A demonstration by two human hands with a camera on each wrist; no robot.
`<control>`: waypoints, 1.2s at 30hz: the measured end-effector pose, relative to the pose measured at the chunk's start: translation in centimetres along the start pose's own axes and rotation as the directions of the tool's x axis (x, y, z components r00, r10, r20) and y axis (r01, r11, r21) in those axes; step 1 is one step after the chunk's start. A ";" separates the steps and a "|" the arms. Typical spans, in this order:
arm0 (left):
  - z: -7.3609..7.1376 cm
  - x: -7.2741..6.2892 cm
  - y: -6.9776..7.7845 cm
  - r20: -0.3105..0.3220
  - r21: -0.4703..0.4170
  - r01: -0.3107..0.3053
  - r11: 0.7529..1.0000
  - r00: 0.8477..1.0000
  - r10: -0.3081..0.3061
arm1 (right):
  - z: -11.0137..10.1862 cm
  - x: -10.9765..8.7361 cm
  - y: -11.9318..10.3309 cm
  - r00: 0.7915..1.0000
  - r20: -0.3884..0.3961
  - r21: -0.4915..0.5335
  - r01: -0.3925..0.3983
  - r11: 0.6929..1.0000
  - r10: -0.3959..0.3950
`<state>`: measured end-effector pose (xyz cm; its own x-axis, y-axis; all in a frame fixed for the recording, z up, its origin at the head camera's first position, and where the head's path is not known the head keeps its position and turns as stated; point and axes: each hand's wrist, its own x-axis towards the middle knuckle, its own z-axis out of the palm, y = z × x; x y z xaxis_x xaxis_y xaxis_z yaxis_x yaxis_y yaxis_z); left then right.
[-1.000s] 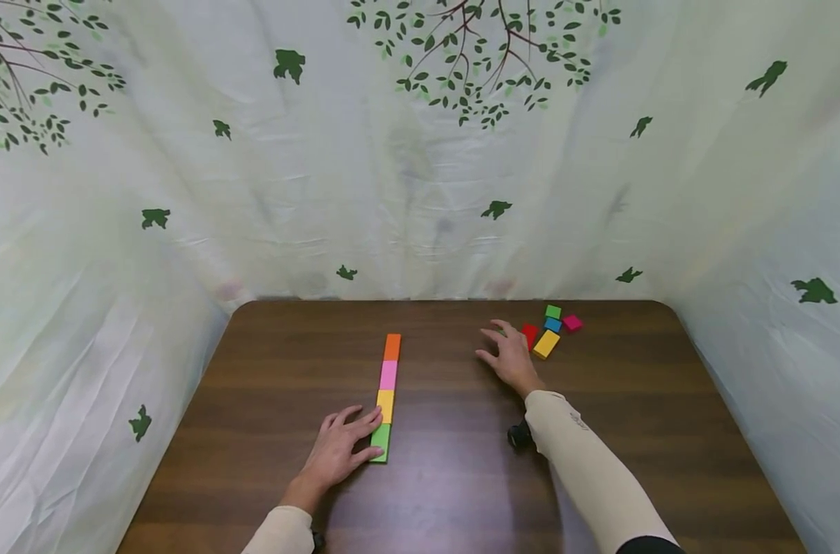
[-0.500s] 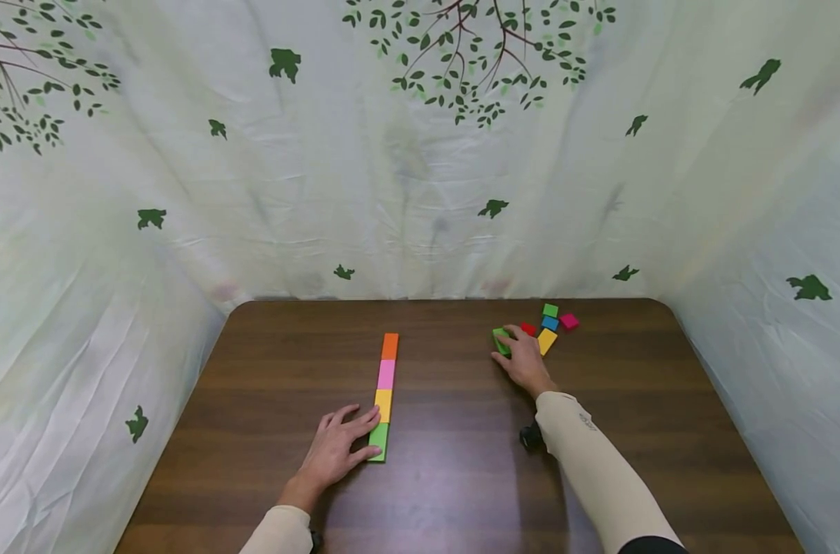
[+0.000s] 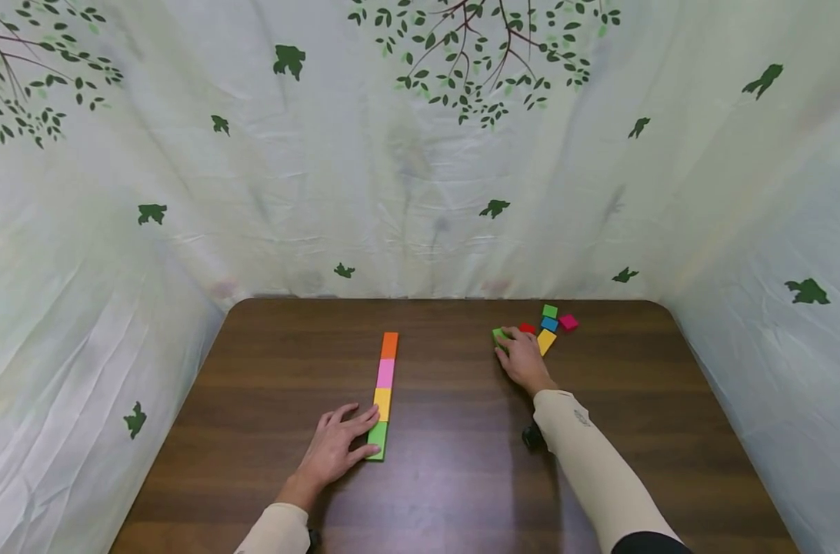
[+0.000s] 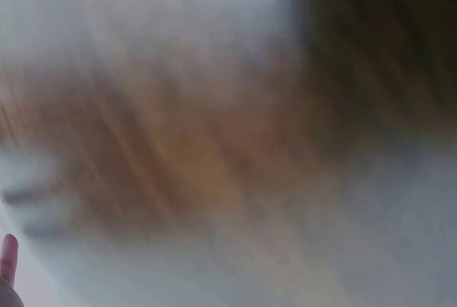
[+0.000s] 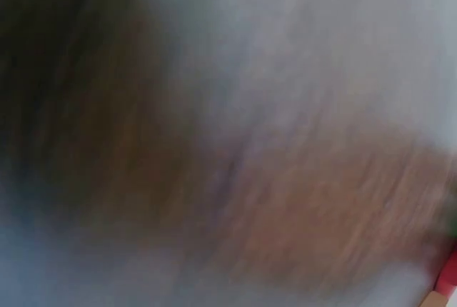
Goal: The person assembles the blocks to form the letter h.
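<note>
A straight row of flat blocks runs away from me in the head view: green (image 3: 380, 433), yellow (image 3: 384, 398), pink (image 3: 386, 373), then orange (image 3: 389, 345) at the far end. My left hand (image 3: 330, 452) lies left of its near end, fingers loosely spread, index fingertip at the yellow block and thumb on the green one. Farther right, my right hand (image 3: 525, 362) pinches another green block (image 3: 499, 335) between thumb and fingers, covering part of it. Just beyond that hand a red block (image 3: 527, 328) is partly hidden. Both wrist views are mostly blurred.
Beside the right hand lie a yellow block (image 3: 547, 342), a blue block (image 3: 549, 324), a small green block (image 3: 550, 311) and a magenta block (image 3: 568, 322). The brown table (image 3: 288, 346) ends at a pale leaf-printed curtain (image 3: 420, 185).
My right hand, earlier spread over the green block, has shifted slightly right and brought its fingers together on it. The left hand stays at the row.
</note>
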<state>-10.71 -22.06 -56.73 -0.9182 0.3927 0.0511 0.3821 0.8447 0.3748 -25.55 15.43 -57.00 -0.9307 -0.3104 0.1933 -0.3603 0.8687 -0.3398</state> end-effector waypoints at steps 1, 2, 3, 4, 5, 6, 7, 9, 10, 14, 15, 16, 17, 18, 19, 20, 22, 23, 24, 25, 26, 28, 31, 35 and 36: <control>-0.1 0.0 0.0 0.009 0.004 0.005 1.000 1.000 -0.005 | 0.0 0.0 0.0 1.000 0.005 -0.004 -0.004 1.000 0.004; -0.2 0.0 0.0 0.018 0.003 0.010 1.000 1.000 -0.010 | 0.0 0.0 0.0 1.000 0.009 -0.003 -0.010 1.000 0.010; -0.2 0.1 0.1 0.027 0.004 0.015 1.000 1.000 -0.015 | 0.0 0.1 0.0 1.000 0.010 -0.008 -0.012 1.000 0.012; -0.3 0.1 0.1 0.035 0.003 0.021 1.000 0.999 -0.021 | 0.1 0.1 0.0 1.000 0.011 -0.007 -0.015 1.000 0.015; -0.3 0.1 0.1 0.039 0.003 0.023 1.000 0.999 -0.023 | 0.1 0.1 0.0 1.000 0.011 -0.005 -0.018 1.000 0.018; -0.3 0.1 0.1 0.043 0.002 0.026 1.000 0.999 -0.026 | 0.0 0.1 0.0 1.000 0.009 -0.008 -0.018 1.000 0.018; -0.3 0.1 0.1 0.045 0.002 0.027 1.000 0.999 -0.027 | 0.0 0.1 0.0 1.000 0.009 -0.008 -0.019 1.000 0.019; -0.4 0.2 0.2 0.046 0.003 0.031 1.000 0.998 -0.031 | 0.0 0.1 -0.1 1.000 0.014 -0.006 -0.022 1.000 0.022; -0.4 0.2 0.2 0.047 0.002 0.032 0.999 0.998 -0.032 | -0.1 0.1 -0.1 1.000 0.017 -0.005 -0.022 1.000 0.022; -0.4 0.1 0.2 0.048 -0.001 0.029 1.000 0.998 -0.029 | -0.2 0.1 0.0 0.999 0.035 0.009 -0.014 1.000 0.014; -0.3 0.1 0.2 0.049 -0.002 0.028 1.000 0.998 -0.028 | -0.3 0.1 0.0 0.999 0.038 0.015 -0.010 1.000 0.009; -0.3 0.1 0.1 0.050 -0.003 0.027 1.000 0.998 -0.026 | -0.4 0.1 0.1 0.999 0.044 0.017 -0.002 1.000 0.001; -0.3 0.1 0.1 0.049 -0.004 0.026 1.000 0.998 -0.025 | -0.4 0.1 0.1 0.999 0.052 0.022 0.006 1.000 -0.007; -0.3 0.1 0.1 0.046 -0.003 0.023 1.000 0.999 -0.022 | -0.5 0.2 0.2 0.998 0.064 0.029 0.012 1.000 -0.014; -0.3 0.1 0.1 0.045 -0.003 0.021 1.000 0.999 -0.021 | -0.5 0.2 0.2 0.997 0.081 0.037 0.017 0.999 -0.020; -0.3 0.1 0.1 0.043 -0.001 0.020 1.000 0.999 -0.020 | -0.6 0.3 0.3 0.995 0.100 0.046 0.020 0.999 -0.025; -0.3 0.1 0.2 0.039 0.000 0.018 1.000 0.999 -0.018 | -0.7 0.3 0.3 0.989 0.145 0.062 0.028 0.998 -0.037; -0.3 0.1 0.2 0.036 -0.002 0.018 1.000 0.999 -0.018 | -0.8 0.3 0.3 0.985 0.168 0.068 0.032 0.997 -0.043; -0.3 0.1 0.2 0.036 -0.004 0.019 1.000 0.999 -0.019 | -0.9 0.3 0.3 0.981 0.189 0.074 0.038 0.997 -0.052; -0.2 0.1 0.3 0.037 -0.004 0.021 1.000 0.999 -0.021 | -1.0 0.3 0.4 0.976 0.206 0.072 0.050 0.996 -0.064; -0.2 0.0 0.3 0.039 -0.004 0.023 1.000 0.999 -0.022 | -1.1 0.3 0.4 0.972 0.222 0.074 0.060 0.995 -0.075; -0.1 0.0 0.3 0.044 -0.006 0.028 1.000 0.999 -0.028 | -1.3 0.2 0.3 0.963 0.248 0.079 0.083 0.993 -0.100; 0.0 0.1 0.3 0.046 0.004 0.027 1.000 0.999 -0.027 | -1.6 0.1 0.3 0.952 0.273 0.088 0.119 0.989 -0.139; 0.1 0.2 0.1 0.029 0.013 0.010 1.000 1.000 -0.010 | -2.1 -0.1 0.1 0.930 0.314 0.111 0.164 0.980 -0.191; 0.2 0.2 0.1 0.032 0.015 0.008 1.000 0.999 -0.009 | -2.2 -0.2 0.0 0.923 0.328 0.118 0.170 0.978 -0.200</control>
<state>-10.82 -21.88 -56.83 -0.9177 0.3969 0.0183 0.3762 0.8532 0.3614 -25.25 16.34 -55.05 -0.8077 -0.5870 -0.0559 -0.5181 0.7518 -0.4079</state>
